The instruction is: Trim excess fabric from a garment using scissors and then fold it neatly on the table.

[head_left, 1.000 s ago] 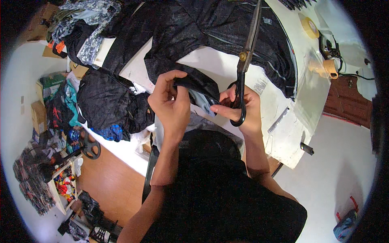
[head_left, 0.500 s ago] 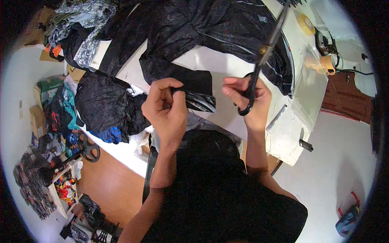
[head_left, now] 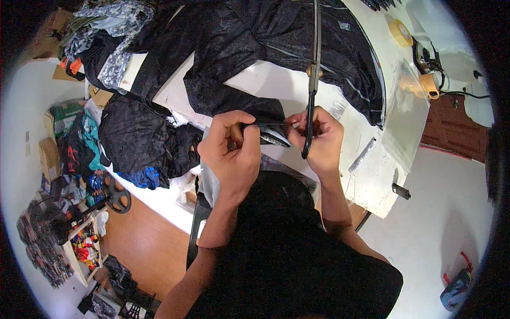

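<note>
While two hands [head_left: 234,151] [head_left: 321,139] pinch fabric [head_left: 234,98], one scissors [head_left: 313,80].

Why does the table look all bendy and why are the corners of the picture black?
In the head view, the fisheye lens curves the white table edges toward the rim and leaves dark corners. The middle stays sharp: the left hand pinching black cloth, the right hand holding scissors.

left hand [head_left: 231,151] pinches black fabric strip [head_left: 265,130] | right hand [head_left: 321,141] holds scissors [head_left: 313,80] (blades closed)
</note>
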`<state>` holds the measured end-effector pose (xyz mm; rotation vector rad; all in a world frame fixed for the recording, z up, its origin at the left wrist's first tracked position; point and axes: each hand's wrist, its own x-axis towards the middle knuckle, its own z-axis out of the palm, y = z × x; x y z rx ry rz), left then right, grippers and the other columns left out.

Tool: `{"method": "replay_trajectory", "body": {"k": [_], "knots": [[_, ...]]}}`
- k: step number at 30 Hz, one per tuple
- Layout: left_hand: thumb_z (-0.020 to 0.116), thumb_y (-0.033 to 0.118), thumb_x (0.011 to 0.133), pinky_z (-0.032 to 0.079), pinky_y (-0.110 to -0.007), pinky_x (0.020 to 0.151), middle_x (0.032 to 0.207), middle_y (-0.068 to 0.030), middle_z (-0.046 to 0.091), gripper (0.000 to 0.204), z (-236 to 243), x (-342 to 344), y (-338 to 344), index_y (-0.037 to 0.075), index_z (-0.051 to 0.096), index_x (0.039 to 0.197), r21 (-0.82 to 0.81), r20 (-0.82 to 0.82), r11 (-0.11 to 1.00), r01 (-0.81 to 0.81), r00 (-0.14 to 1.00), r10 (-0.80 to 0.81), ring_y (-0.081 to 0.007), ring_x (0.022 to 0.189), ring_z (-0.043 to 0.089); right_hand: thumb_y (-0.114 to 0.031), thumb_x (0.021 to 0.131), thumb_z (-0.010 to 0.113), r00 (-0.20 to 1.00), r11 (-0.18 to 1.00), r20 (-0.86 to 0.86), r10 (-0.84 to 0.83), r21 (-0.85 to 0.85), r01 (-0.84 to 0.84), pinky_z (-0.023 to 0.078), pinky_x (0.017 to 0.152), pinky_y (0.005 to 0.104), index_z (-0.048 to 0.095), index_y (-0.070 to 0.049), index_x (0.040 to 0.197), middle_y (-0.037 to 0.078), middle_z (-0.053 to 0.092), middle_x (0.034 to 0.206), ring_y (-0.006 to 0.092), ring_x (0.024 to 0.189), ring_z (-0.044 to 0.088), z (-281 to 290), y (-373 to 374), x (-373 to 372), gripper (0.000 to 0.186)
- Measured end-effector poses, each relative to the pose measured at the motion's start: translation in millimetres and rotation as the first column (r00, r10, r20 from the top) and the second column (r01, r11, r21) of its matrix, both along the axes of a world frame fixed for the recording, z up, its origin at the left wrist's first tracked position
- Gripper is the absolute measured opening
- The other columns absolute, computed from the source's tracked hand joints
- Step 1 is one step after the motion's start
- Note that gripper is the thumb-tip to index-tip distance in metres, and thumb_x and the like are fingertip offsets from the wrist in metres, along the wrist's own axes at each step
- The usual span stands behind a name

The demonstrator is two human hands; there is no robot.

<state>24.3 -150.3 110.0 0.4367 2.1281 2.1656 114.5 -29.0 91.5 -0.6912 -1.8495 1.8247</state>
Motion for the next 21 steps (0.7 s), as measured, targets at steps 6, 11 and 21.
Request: {"method": "replay_trajectory", "body": {"k": [6, 11, 21], "knots": [[0.061, -0.008, 0.069, 0.032, -0.019, 0.043, 0.051, -0.0005, 0.042, 0.014, 0.0, 2.3, -5.8, 0.003, 0.061, 0.078, -0.212, -0.288, 0.977, -0.021, 0.957, -0.042, -0.0038, 0.043, 0.037, 0.010, 0.072, 0.061, 0.972, 0.964, 0.042, -0.231, 0.142, 0.223, 0.041, 0.047, 0.0181, 0.045, -0.004, 0.072, 0.014, 0.065, 0.085, 0.0048, 0.054, 0.051, 13.9, 9.3, 1.8, 0.022], [0.060, -0.009, 0.064, 0.041, -0.022, 0.049, 0.061, -0.0058, 0.050, 0.018, 2.7, 1.8, -3.7, 0.002, 0.061, 0.079, -0.306, -0.298, 0.949, 0.077, 0.939, -0.172, -0.0103, 0.054, 0.052, 0.009, 0.071, 0.059, 0.959, 0.945, 0.013, -0.283, 0.177, 0.277, 0.042, 0.052, 0.0191, 0.049, -0.002, 0.072, 0.011, 0.067, 0.082, 0.0038, 0.060, 0.052, 27.1, 14.6, 0.6, 0.014], [0.052, -0.001, 0.070, 0.046, -0.039, 0.065, 0.075, -0.0209, 0.057, 0.014, -27.0, -22.4, -30.2, -0.003, 0.057, 0.083, -0.476, 0.022, 0.448, 0.757, 0.519, -0.854, -0.0348, 0.072, 0.058, 0.000, 0.084, 0.061, 0.929, 0.922, -0.062, -0.365, 0.116, 0.370, 0.049, 0.051, 0.0221, 0.045, -0.004, 0.077, 0.016, 0.067, 0.090, 0.0147, 0.065, 0.064, 8.2, 43.9, 1.2, 0.018]]}}
